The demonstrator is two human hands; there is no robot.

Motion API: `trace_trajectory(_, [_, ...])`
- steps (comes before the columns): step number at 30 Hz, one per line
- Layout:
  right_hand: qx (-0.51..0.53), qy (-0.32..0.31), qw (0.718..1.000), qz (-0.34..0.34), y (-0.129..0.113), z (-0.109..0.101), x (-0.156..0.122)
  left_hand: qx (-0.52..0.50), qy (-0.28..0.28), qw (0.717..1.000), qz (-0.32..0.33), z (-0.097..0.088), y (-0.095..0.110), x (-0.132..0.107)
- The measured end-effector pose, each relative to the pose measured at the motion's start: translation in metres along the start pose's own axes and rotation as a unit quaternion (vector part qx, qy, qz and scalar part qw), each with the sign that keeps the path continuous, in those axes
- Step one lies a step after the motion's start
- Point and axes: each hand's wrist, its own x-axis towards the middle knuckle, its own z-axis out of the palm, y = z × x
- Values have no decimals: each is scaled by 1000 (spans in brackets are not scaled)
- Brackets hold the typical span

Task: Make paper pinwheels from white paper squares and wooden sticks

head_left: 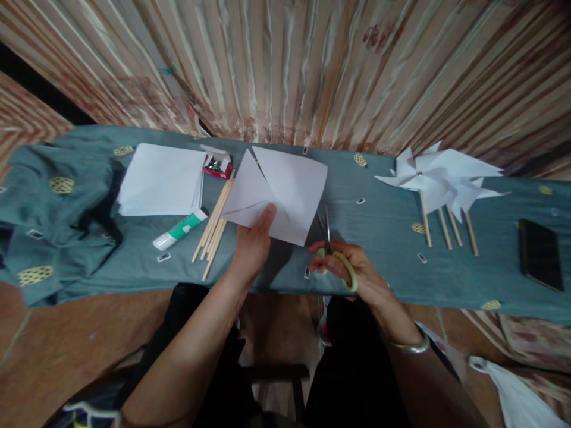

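My left hand (253, 245) pinches the near edge of a white square paper sheet (285, 190), thumb on top. The sheet shows diagonal cuts from its corners and is lifted over a table under a grey-blue cloth (383, 220). My right hand (352, 270) grips scissors (332, 246) with pale green handles. Their blades point up toward the sheet's right lower edge, close to it.
A stack of white paper (163, 179), a green-and-white glue tube (181, 229), a small red box of pins (217, 166) and a bundle of wooden sticks (216, 223) lie left. Finished white pinwheels on sticks (439, 181) lie right, with a black phone (540, 254) beyond.
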Motion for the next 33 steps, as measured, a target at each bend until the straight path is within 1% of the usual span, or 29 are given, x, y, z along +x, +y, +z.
trace_trajectory(2, [-30,-75,996,43,1,0,-5,9,31,999,34,-3,6,5])
trace_trajectory(3, [-42,-99,993,56,1,0,-6,9,40,998,47,-3,8,7])
trace_trajectory(5, [-58,-119,989,70,1,1,-7,0,35,998,59,-2,10,8])
trace_trajectory(8, [-59,-120,988,73,-1,3,-6,-1,23,998,62,0,9,6])
trace_trajectory(12, [-58,-110,990,64,-3,5,-5,13,9,999,51,4,8,1])
trace_trajectory(15, [-59,-104,991,52,-2,5,-5,34,13,997,65,6,9,-1])
trace_trajectory(18, [-52,-107,991,54,0,5,-5,50,19,995,86,7,11,-3])
trace_trajectory(25, [-78,-114,989,53,4,4,-5,45,22,996,76,6,8,-3])
trace_trajectory(30, [-92,-111,988,47,0,4,-5,48,25,995,87,6,8,-2])
trace_trajectory(33, [-92,-108,989,42,-2,5,-5,56,20,995,77,6,10,-3])
